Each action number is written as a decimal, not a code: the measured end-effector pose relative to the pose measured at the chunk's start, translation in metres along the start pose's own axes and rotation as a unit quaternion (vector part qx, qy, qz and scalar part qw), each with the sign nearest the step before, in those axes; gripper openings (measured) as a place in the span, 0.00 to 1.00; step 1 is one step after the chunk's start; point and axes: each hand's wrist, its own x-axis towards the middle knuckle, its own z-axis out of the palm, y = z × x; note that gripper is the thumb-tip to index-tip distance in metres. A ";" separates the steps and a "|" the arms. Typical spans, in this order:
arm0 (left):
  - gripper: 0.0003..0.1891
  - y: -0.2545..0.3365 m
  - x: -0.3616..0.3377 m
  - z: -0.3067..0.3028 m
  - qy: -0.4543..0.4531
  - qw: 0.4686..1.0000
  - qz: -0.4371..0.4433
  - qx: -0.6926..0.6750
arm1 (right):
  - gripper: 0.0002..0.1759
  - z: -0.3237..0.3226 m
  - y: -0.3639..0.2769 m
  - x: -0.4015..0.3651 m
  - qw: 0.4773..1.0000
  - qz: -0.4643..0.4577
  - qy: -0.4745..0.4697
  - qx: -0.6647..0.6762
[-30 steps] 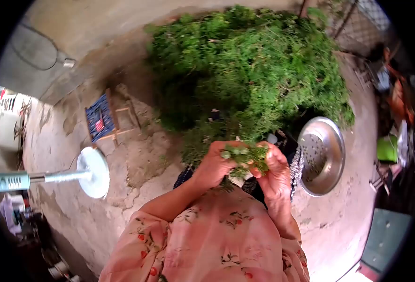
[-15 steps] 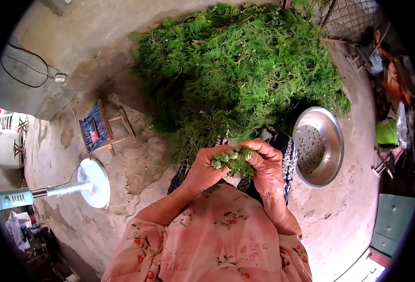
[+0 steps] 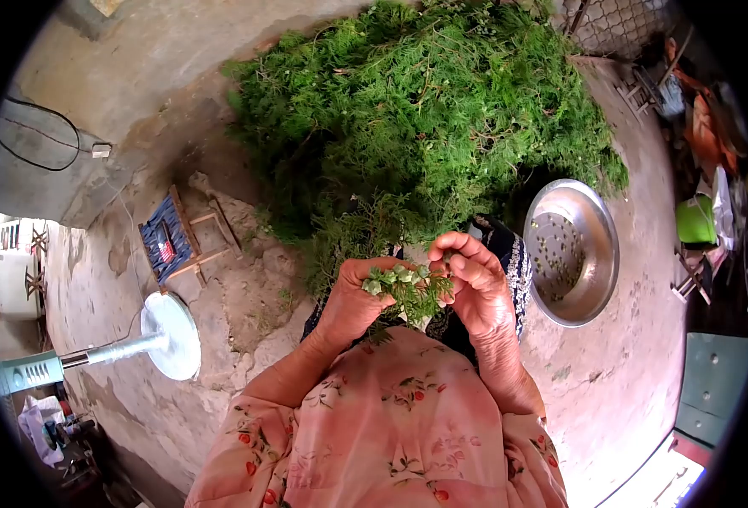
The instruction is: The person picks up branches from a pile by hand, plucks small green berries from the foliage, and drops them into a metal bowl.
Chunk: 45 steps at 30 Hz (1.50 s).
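My left hand (image 3: 355, 303) is closed around a green sprig (image 3: 416, 296) that carries pale green cones. Beside it, my right hand (image 3: 478, 288) pinches a small dark bit between thumb and forefinger, at the sprig's right side; whether it is a cone I cannot tell. Beyond both hands lies a large heap of green branches (image 3: 442, 110). A metal basin (image 3: 590, 292) with many small green pieces on its bottom stands right of my knee.
On the left are a small wooden stool (image 3: 189, 237) with a blue woven seat and a fan with a round white base (image 3: 173, 336). A green cabinet (image 3: 712, 385) stands at the far right, below piled bags and cloth.
My right thumb and forefinger have lifted slightly off the sprig with a small bit between them. The sprig's cones show more openly by my left hand. The view has shifted a little.
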 end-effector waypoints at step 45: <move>0.06 0.004 0.001 0.000 0.039 0.998 -0.051 0.005 | 0.11 -0.004 0.008 0.006 0.999 -0.019 -0.019 0.040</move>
